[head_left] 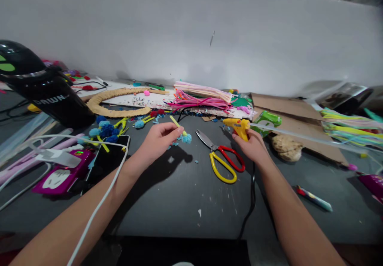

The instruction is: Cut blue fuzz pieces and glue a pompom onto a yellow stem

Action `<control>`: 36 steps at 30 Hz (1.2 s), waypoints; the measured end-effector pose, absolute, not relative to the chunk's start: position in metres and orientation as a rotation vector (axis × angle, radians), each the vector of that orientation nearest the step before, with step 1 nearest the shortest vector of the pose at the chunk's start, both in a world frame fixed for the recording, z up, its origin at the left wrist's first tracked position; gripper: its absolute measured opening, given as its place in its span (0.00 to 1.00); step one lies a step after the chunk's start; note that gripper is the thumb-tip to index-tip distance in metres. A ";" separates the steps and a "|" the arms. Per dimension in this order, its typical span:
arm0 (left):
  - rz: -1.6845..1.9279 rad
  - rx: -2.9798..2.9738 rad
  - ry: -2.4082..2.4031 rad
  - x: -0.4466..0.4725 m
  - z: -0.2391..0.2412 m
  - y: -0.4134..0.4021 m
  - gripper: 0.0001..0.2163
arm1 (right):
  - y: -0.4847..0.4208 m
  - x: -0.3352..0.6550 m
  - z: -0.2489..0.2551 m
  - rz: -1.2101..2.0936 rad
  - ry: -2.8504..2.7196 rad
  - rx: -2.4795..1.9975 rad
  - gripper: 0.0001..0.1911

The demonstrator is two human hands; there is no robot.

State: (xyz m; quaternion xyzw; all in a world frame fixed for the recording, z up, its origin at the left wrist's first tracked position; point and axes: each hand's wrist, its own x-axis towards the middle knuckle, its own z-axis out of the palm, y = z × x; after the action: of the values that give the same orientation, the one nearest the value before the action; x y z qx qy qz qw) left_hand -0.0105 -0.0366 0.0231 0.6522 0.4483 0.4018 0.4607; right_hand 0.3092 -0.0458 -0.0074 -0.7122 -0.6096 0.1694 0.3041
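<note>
Gray tabletop (179, 206) is running below a pale wall (134, 26), with craft stuff cluttering the back and both sides. Left hand (158, 141) is pinching a small yellow-and-blue fuzzy piece (186, 138) between thumb and fingers; its yellow stem is sticking up past the fingertips, its fluffy blue end is pointing right. Piece is sitting left of the scissors, near the middle of the view. Right hand (251, 145) is wrapping around the handle of a yellow glue gun (236, 124); nozzle is facing left, well apart from the piece. Whether a finger is pressing the trigger, cannot tell. Black cord (253, 186) is trailing down below the right hand. Scissors (213, 147) are lying between the hands, blades toward upper left, red and yellow handles nearer the right hand. Bundled pink stems (203, 100) are lying behind, with a tan curved ring (97, 102) farther left. Blue pom-poms (108, 131) are resting near a black bottle (60, 94). White cable (103, 202) is crossing in front of the left forearm. Cardboard (281, 110) and a tan lumpy object (287, 148) are lying right of the glue gun.
</note>
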 end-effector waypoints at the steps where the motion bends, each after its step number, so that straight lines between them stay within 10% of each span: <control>1: 0.993 1.621 1.100 -0.011 0.024 -0.036 0.15 | -0.048 0.307 -0.005 0.521 -1.599 -1.830 0.18; 13: 0.958 1.741 1.135 -0.013 0.020 -0.035 0.16 | -0.085 0.254 0.007 1.193 -1.382 -1.377 0.16; 36: 0.901 1.787 1.063 -0.010 0.023 -0.040 0.15 | -0.096 0.243 -0.003 1.184 -1.604 -1.433 0.14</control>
State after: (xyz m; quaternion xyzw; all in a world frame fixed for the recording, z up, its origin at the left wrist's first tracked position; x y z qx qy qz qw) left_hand -0.0097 -0.0401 0.0225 0.7143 0.4249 0.3600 0.4238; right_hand 0.2429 -0.0963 -0.0026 -0.5495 -0.6153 0.4540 0.3365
